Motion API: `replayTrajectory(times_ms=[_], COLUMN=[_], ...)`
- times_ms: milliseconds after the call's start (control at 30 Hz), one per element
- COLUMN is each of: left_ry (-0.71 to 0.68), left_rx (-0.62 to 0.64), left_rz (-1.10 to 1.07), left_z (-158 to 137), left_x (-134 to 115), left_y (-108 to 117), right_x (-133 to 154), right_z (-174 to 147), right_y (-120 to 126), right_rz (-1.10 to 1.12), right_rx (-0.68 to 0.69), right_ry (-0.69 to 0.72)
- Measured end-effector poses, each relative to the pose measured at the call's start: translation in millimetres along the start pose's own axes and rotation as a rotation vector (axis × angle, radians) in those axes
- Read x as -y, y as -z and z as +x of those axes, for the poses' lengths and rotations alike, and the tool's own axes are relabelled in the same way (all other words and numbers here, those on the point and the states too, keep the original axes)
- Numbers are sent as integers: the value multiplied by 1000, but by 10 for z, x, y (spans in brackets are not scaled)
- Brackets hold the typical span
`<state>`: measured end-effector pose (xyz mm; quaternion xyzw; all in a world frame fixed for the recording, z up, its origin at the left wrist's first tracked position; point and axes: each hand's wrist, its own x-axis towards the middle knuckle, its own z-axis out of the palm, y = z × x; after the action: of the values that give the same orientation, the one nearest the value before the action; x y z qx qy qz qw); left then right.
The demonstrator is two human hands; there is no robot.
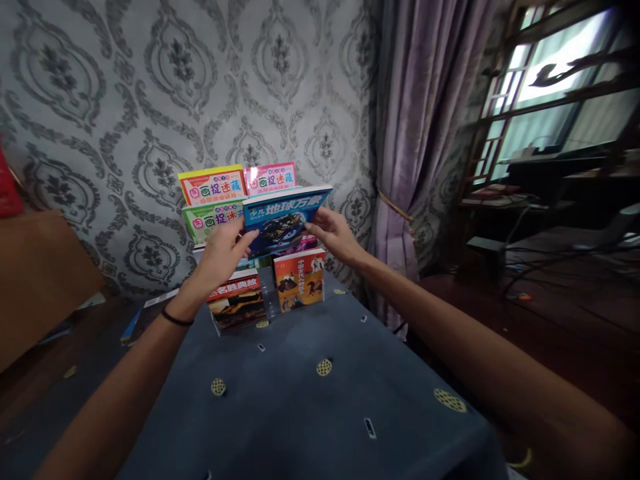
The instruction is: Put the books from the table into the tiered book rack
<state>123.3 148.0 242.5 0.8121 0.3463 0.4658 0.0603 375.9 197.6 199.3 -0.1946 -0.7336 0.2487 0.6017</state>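
Note:
A blue book (280, 227) with a globe picture on its cover is held up between my two hands, tilted a little. My left hand (225, 248) grips its left edge, thumb over the cover. On the right edge, my right hand (335, 233) holds it with the thumb in front. Behind it stand tiered books: a yellow-edged one (213, 185), a pink one (270, 177) and a green one (210, 221). Lower in front are a red-topped book (239, 303) and an orange book (300, 280). The held book covers part of the middle tier.
The books stand on a table with a dark blue cloth (280, 400) against a patterned wall. More books (150, 313) lie flat at the left, near a cardboard box (45, 280). A purple curtain (415, 133) hangs at the right, beyond the table's edge.

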Motion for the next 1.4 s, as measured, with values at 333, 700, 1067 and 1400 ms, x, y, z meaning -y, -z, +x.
replayTrajectory(times_ms=[333,700,1067,1400], left_ry=[-33,-16,58,173], left_rx=[35,102,182,274], left_rz=[25,7,-44,29], left_z=[262,402,388,329], left_x=[206,342,580,690], left_y=[-197,-335,-633,-724], right_x=[-118,-248,-563,-763], right_z=[79,60,-51,-91], right_y=[223,331,430,473], right_rz=[-56,-80,-11,97], right_rx=[-27,-54,-94,-112], right_ry=[-34,-85,-258,-494])
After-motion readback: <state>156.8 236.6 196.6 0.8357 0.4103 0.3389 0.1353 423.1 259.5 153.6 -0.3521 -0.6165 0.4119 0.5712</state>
